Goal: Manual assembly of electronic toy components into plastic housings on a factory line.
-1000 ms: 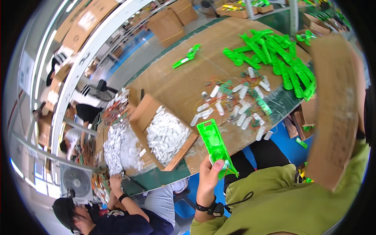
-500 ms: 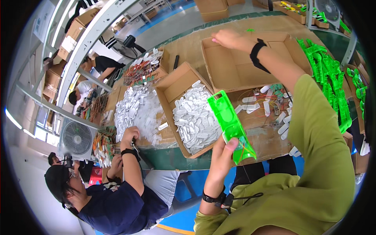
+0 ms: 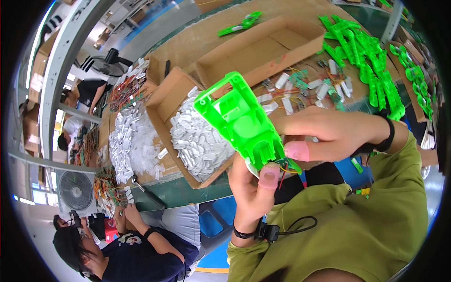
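Note:
A bright green plastic housing [image 3: 249, 124], its hollow ribbed inside showing, is tilted in front of me. My left hand [image 3: 252, 195] is closed around its lower end, the thumb pressing near a few thin red and yellow wires [image 3: 283, 173]. My right hand [image 3: 333, 131] is closed at the housing's right edge, thumb near the wires and fingertips partly hidden behind the green wall. Both thumbs wear pink finger covers. Just beyond my right hand lie small white oblong parts [image 3: 287, 104] with circuit boards and wires.
An open cardboard box [image 3: 176, 87] holds many white parts; a second cardboard box [image 3: 263, 44] stands behind it. Green housings [image 3: 376, 70] are heaped at right, and another green piece [image 3: 242, 24] lies at the far side. A co-worker [image 3: 141, 254] sits at left.
My right hand has come back from the far side of the table to the housing. A green piece with wires now shows at the far side. The view has shifted.

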The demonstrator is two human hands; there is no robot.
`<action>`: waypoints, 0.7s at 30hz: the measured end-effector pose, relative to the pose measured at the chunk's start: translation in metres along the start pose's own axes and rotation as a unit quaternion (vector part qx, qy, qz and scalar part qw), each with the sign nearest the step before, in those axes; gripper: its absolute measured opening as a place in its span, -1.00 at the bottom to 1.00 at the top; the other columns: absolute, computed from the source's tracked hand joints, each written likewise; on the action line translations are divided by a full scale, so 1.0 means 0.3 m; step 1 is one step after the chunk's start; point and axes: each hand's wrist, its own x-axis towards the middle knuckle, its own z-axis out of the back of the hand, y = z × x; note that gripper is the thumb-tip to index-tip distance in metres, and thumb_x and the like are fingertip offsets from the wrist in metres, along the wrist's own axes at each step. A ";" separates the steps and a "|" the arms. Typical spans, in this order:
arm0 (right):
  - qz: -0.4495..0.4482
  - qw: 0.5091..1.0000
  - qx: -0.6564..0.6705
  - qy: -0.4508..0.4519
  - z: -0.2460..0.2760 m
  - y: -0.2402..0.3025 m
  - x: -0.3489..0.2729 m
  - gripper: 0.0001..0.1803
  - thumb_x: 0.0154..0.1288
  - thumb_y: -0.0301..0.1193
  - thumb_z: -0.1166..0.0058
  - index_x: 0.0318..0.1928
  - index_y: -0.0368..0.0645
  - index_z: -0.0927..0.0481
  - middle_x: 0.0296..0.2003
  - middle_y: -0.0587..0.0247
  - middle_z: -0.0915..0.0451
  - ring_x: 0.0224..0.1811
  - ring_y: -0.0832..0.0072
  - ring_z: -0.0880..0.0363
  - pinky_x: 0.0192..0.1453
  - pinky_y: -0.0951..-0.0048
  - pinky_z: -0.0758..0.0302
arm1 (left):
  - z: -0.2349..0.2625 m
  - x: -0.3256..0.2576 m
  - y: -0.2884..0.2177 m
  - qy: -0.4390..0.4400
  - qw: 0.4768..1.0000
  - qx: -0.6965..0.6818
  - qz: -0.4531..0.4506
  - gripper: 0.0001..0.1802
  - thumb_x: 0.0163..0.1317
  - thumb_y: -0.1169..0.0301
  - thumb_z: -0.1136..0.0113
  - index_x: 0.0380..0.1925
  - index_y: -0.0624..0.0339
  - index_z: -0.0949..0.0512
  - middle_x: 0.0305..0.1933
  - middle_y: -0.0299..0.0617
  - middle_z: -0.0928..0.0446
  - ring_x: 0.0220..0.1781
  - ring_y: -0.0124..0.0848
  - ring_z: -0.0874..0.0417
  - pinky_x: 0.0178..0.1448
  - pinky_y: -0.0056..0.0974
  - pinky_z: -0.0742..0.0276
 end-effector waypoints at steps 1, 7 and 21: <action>-0.001 1.000 0.010 -0.027 -0.019 0.014 -0.032 -0.64 0.21 -0.31 0.21 -0.06 -0.28 -0.32 -0.41 0.04 -0.45 -0.39 0.23 -0.48 -0.34 0.37 -0.37 | -0.023 -0.008 -0.012 0.009 0.999 0.015 -0.031 -0.63 0.12 0.32 -0.02 -0.16 0.38 -0.34 -0.22 -0.17 -0.42 -0.24 -0.48 -0.41 -0.16 -0.40 -0.34; 0.102 0.986 0.006 -0.131 -0.069 0.067 -0.176 -0.64 0.10 -0.41 0.11 -0.08 -0.29 -0.31 -0.42 0.04 -0.46 -0.42 0.22 -0.49 -0.37 0.37 -0.41 | -0.150 -0.068 -0.055 0.015 0.998 0.032 -0.055 -0.57 0.06 0.29 -0.06 -0.14 0.39 -0.33 -0.22 -0.14 -0.43 -0.24 -0.46 -0.43 -0.15 -0.39 -0.35; 0.142 0.956 -0.049 -0.253 -0.145 0.131 -0.359 -0.54 0.02 -0.47 0.04 0.01 -0.28 -0.33 -0.30 0.07 -0.49 -0.36 0.29 -0.51 -0.35 0.45 -0.47 | -0.315 -0.151 -0.095 0.020 0.998 -0.014 -0.061 -0.50 -0.02 0.26 -0.13 -0.19 0.46 -0.30 -0.33 0.00 -0.44 -0.40 -0.31 -0.53 -0.36 -0.30 -0.48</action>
